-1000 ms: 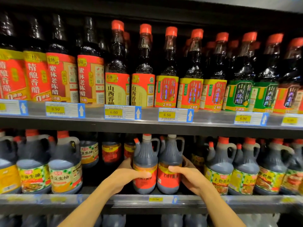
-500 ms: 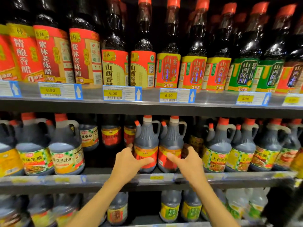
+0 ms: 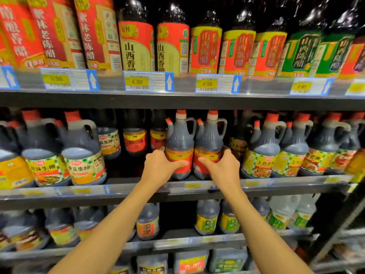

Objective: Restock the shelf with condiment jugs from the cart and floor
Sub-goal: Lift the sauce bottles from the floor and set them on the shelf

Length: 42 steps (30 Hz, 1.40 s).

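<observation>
Now the left hand (image 3: 158,167) and right hand (image 3: 224,168) each grasp a red-labelled jug (image 3: 180,147), the other jug (image 3: 209,146) touching beside it, on the middle shelf (image 3: 122,189) of the store aisle.

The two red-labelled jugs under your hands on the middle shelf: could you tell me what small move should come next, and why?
Probably slide both jugs forward to the shelf edge. The left hand grips the left jug, the right hand the right jug, and both stand behind the neighbouring front row.

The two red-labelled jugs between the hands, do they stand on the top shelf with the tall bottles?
No, the two red-labelled jugs stand on the middle shelf, below the tall bottles.
</observation>
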{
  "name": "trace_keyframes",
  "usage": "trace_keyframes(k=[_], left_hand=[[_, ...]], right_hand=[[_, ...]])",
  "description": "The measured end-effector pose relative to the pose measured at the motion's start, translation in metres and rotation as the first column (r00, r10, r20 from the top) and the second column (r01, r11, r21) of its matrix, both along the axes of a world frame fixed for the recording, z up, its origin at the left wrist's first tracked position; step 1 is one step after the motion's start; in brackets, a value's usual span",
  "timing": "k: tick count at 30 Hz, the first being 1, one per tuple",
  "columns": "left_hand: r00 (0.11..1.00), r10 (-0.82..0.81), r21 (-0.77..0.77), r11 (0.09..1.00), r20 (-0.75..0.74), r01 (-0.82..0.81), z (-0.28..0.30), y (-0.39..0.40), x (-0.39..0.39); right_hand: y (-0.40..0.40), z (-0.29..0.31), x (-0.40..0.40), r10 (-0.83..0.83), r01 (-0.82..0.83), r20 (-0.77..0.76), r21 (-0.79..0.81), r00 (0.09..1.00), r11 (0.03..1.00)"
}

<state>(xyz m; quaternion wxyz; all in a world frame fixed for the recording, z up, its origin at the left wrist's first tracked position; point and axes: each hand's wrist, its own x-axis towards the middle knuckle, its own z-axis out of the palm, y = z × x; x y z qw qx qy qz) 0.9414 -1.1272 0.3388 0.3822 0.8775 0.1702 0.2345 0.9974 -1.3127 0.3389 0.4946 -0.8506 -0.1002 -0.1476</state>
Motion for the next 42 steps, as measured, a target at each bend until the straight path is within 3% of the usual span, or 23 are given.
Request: trace_keyframes(k=[8, 14, 24, 42], left_hand=[[1.0, 0.0, -0.044, 0.999, 0.005, 0.0, -0.006, 0.0, 0.029], [0.994, 0.039, -0.075, 0.996, -0.099, -0.046, 0.011, -0.009, 0.045], [0.994, 0.099, -0.088, 0.991, -0.05, -0.103, 0.007, -0.016, 0.069], [0.992, 0.094, -0.152, 0.985, 0.087, -0.08, -0.002, -0.02, 0.1]], right_hand=[[0.005, 0.003, 0.025, 0.01, -0.01, -0.065, -0.012, 0.998, 1.0], [0.006, 0.004, 0.046, -0.015, 0.012, -0.09, -0.029, 0.996, 1.0], [0.016, 0.016, 0.073, -0.034, 0.012, -0.16, -0.136, 0.986, 0.991], [0.025, 0.004, 0.107, 0.037, -0.035, -0.113, 0.024, 0.993, 0.999]])
